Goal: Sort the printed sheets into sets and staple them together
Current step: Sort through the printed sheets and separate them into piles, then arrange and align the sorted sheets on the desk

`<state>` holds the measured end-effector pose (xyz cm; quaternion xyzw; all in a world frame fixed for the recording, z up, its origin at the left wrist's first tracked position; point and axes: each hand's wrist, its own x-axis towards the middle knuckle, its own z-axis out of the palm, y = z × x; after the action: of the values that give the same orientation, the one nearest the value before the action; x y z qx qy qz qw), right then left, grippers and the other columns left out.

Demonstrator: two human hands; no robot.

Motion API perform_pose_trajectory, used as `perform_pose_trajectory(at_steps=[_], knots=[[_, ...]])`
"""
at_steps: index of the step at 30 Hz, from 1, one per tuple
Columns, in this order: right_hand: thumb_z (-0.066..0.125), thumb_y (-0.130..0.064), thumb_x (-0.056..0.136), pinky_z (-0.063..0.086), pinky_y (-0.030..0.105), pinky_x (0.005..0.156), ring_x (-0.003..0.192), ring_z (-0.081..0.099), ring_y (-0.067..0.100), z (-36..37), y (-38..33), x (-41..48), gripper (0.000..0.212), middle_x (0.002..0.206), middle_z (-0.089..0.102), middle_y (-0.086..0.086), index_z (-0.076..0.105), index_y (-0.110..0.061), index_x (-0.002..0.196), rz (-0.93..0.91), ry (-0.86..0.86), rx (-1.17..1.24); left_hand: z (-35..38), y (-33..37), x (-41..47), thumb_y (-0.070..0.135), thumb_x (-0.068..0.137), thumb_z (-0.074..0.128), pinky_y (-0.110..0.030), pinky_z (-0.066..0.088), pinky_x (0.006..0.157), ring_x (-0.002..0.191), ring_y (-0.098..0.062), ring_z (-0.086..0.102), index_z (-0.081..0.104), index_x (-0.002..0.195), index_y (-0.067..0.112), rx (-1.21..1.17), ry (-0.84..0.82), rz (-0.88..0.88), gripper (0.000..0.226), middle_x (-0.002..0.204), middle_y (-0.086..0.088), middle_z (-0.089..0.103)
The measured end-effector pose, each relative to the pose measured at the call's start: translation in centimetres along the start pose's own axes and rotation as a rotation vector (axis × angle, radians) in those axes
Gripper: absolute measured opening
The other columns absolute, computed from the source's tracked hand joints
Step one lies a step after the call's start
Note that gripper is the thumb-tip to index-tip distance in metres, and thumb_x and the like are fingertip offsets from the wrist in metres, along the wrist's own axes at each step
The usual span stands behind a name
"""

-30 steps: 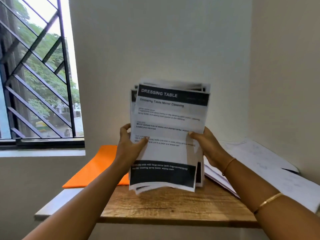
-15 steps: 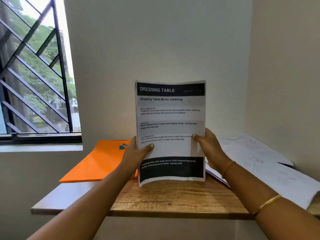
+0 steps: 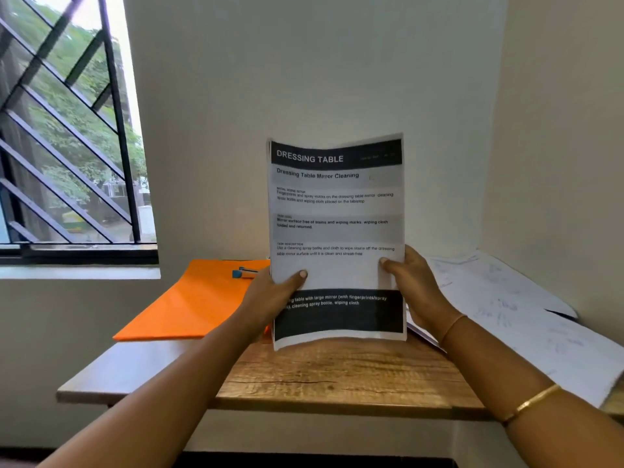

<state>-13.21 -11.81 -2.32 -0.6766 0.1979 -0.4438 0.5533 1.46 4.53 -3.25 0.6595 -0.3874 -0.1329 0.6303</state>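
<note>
A stack of printed sheets (image 3: 337, 228) headed "DRESSING TABLE" stands upright on its lower edge over the wooden table (image 3: 331, 376), edges squared. My left hand (image 3: 270, 298) grips its left side, thumb on the front page. My right hand (image 3: 415, 285) grips the right side, thumb likewise in front. A blue stapler (image 3: 243, 272) lies on the orange folder (image 3: 189, 305) behind my left hand, partly hidden by the sheets.
Loose white papers (image 3: 526, 319) with handwriting spread over the table's right side against the wall. A barred window (image 3: 67, 130) fills the left. The walls form a corner close behind the table.
The sheets were fanned and uneven a second ago; now their edges are aligned into one neat stack. The view shifted slightly and the stapler came into sight.
</note>
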Motion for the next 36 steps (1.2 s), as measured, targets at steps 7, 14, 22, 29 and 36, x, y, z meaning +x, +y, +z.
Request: perform_pose_trajectory(at_steps=[7, 14, 22, 29, 36], knots=[[0.048, -0.007, 0.095, 0.048, 0.035, 0.092, 0.103, 0.059, 0.019, 0.3, 1.7, -0.4, 0.024, 0.113, 0.063, 0.001, 0.053, -0.020, 0.114, 0.025, -0.041, -0.092, -0.7, -1.0, 0.0, 0.027, 0.094, 0.055, -0.048, 0.049, 0.093, 0.104, -0.026, 0.060, 0.052, 0.117, 0.019, 0.176, -0.079, -0.082, 0.025, 0.114, -0.007, 0.064], [0.051, -0.008, 0.094, 0.045, 0.038, 0.099, 0.110, 0.057, 0.023, 2.7, 2.6, 0.4, 0.026, 0.119, 0.061, 0.006, 0.054, -0.014, 0.119, 0.082, -0.123, -0.192, -2.3, -1.5, 0.7, 0.012, 0.094, 0.051, -0.030, 0.044, 0.062, 0.077, -0.021, 0.057, 0.055, 0.104, 0.015, 0.150, 0.044, -0.250, 0.011, 0.091, -0.006, 0.063], [0.052, -0.008, 0.092, 0.048, 0.033, 0.093, 0.109, 0.057, 0.026, 7.8, 3.1, 0.7, 0.035, 0.126, 0.059, 0.013, 0.053, -0.006, 0.127, 0.216, -0.396, -0.355, -8.7, -1.8, 1.1, 0.006, 0.052, 0.071, -0.049, 0.053, 0.077, 0.090, -0.041, 0.063, 0.048, 0.121, 0.000, 0.418, 0.111, -0.544, 0.072, 0.104, -0.025, 0.062], [0.048, -0.027, 0.096, 0.043, 0.029, 0.088, 0.112, 0.055, 0.026, 9.4, 3.7, 0.2, 0.038, 0.131, 0.057, 0.010, 0.056, -0.008, 0.129, 0.087, -0.530, -0.748, -9.2, -2.3, 0.2, 0.012, 0.089, 0.052, -0.032, 0.038, 0.075, 0.097, -0.029, 0.047, 0.033, 0.137, 0.002, 0.986, 0.094, -0.524, 0.052, 0.120, -0.019, 0.050], [0.047, -0.029, 0.095, 0.050, 0.035, 0.071, 0.067, 0.055, 0.023, 3.7, 1.9, 2.5, 0.039, 0.083, 0.066, 0.020, 0.065, 0.005, 0.088, -0.010, -0.171, -0.807, -5.4, -0.1, -0.3, 0.021, 0.090, 0.046, -0.045, 0.039, 0.092, 0.123, -0.040, 0.035, 0.033, 0.131, 0.010, 1.371, 0.099, -0.373, 0.045, 0.137, -0.017, 0.033]])
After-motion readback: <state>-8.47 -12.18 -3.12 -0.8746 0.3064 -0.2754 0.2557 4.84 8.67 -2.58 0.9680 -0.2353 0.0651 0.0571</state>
